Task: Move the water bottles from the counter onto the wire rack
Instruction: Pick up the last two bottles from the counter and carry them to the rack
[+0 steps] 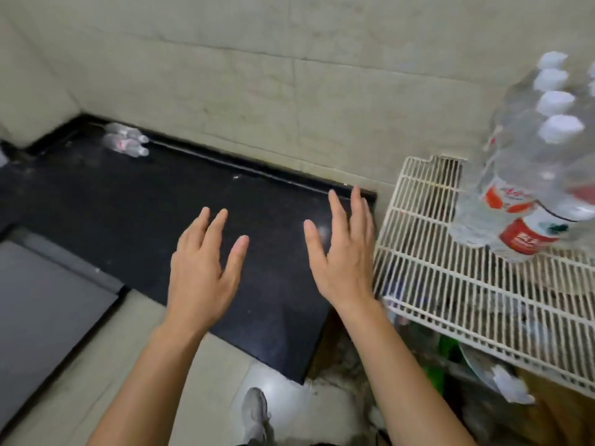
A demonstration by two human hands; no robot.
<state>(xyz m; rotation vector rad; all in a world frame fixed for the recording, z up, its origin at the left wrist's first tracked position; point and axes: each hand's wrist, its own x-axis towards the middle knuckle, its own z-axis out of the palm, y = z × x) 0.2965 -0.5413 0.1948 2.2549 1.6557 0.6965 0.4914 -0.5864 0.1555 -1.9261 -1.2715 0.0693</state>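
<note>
A black counter (135, 207) runs along the tiled wall. Two clear water bottles (126, 142) with white caps lie on their sides in its far left corner. To the right stands a cream wire rack (450, 275), and several upright bottles with red labels (528, 175) stand in a row on its back part. My left hand (203, 268) and my right hand (344, 252) hover side by side above the counter's near right end, fingers straight and spread, holding nothing. The right hand is just left of the rack's edge.
A grey panel (48, 304) lies below the counter at left. Under the rack sit green items and clutter (450, 358). My shoe (256, 413) shows on the pale floor. The tiled wall (289, 91) backs both counter and rack.
</note>
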